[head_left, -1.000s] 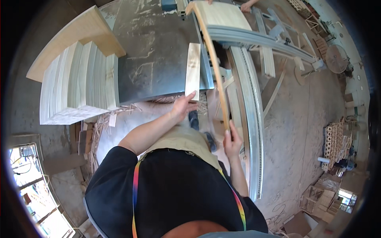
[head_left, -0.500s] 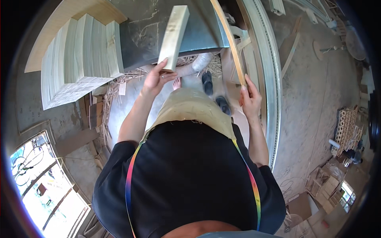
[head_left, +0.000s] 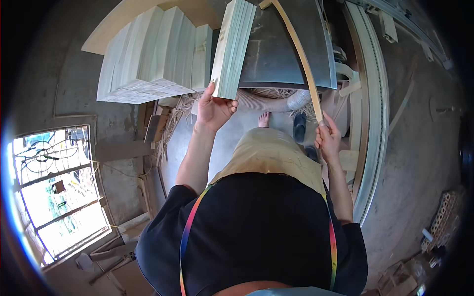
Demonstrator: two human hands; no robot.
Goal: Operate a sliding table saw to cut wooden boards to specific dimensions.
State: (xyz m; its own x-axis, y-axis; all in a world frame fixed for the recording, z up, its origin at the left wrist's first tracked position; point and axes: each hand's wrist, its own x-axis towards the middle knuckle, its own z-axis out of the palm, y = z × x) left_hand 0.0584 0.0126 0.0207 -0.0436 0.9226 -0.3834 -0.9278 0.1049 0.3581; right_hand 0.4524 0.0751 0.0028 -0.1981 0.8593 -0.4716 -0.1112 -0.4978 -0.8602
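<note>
Boards (head_left: 234, 49), bundled, held by the left hand (head_left: 215, 112) over the near edge of the dark table (head_left: 276, 64); right hand (head_left: 330, 138) grips a curved wooden strip (head_left: 302, 53) by its near end, crossing that edge.

No readable text, labels, brands or numbers; lettering-like marks (head_left: 77, 189) beyond the window (head_left: 59, 169) too blurred.
</note>
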